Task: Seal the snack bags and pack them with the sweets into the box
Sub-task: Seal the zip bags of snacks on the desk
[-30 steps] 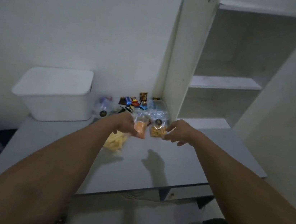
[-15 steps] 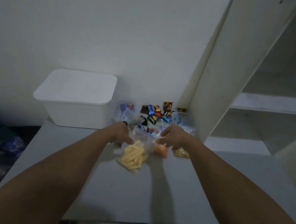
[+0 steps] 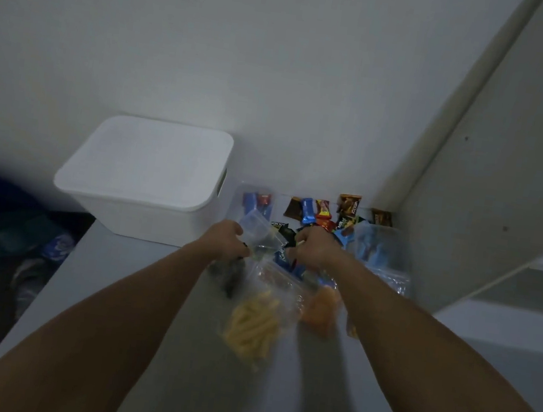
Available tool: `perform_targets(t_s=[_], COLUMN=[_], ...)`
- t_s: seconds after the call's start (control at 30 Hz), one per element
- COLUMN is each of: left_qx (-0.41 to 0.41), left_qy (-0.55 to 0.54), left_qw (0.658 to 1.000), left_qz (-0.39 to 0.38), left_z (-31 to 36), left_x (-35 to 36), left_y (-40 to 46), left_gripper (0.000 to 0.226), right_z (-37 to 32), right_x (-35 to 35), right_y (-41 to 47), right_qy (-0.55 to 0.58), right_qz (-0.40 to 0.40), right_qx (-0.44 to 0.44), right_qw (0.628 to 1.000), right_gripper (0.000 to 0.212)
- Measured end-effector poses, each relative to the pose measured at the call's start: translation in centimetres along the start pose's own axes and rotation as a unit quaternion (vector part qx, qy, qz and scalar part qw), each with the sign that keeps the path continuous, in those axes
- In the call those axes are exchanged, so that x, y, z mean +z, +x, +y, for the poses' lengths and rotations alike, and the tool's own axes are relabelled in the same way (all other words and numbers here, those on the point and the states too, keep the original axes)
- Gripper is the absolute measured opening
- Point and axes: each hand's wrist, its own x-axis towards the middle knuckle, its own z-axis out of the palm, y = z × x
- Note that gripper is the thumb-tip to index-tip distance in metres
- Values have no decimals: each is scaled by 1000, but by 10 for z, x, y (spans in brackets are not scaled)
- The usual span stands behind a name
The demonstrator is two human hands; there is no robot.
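A clear bag of yellow snack sticks [image 3: 252,327] hangs blurred above the grey table [image 3: 134,291]. My left hand [image 3: 224,239] and my right hand [image 3: 314,249] pinch its top edge from either side. A bag of orange snacks [image 3: 320,310] lies just right of it, under my right forearm. Wrapped sweets [image 3: 314,211] in blue, red and brown lie against the wall behind my hands. The white box [image 3: 149,176] stands at the back left with its lid on.
A clear bag with blue pieces [image 3: 379,258] lies at the right by the white shelf unit's side panel [image 3: 510,168]. Another clear bag [image 3: 256,204] leans beside the box. Dark clutter [image 3: 0,239] lies on the floor past the table's left edge.
The view has moved closer and leftwards. Both hands have stayed on the top of the yellow snack bag and lifted it slightly; the bag now hangs and blurs.
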Motion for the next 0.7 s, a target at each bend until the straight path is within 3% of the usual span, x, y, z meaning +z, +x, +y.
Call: perform_targets(t_s=[0.27,0.37,0.4,0.5,0.7], left_qx=[-28,-23,-23,-29,-44], left_qy=[-49,-70,-76,-115,-287], left_qw=[998,997,997,993,954], left_qz=[-2,-2,7,21,73], left_z=[-3,-9,-11,-21,-48], left_x=[3,1,-1,-4,-24], left_y=[29,33,33,30,5], left_gripper=[55,28,14,21,40], right_z=[-4,-12,-16,-26,-49], right_x=[19,24,25,31,55], right_y=[38,42,39,26,-19], right_qy=[70,104,117,144,124], right_qz=[-2,12,15,25,18], right_qx=[29,27,28,7,-44], right_qw=[997,994,993,989,991], right_gripper=[20,5,10,20,4])
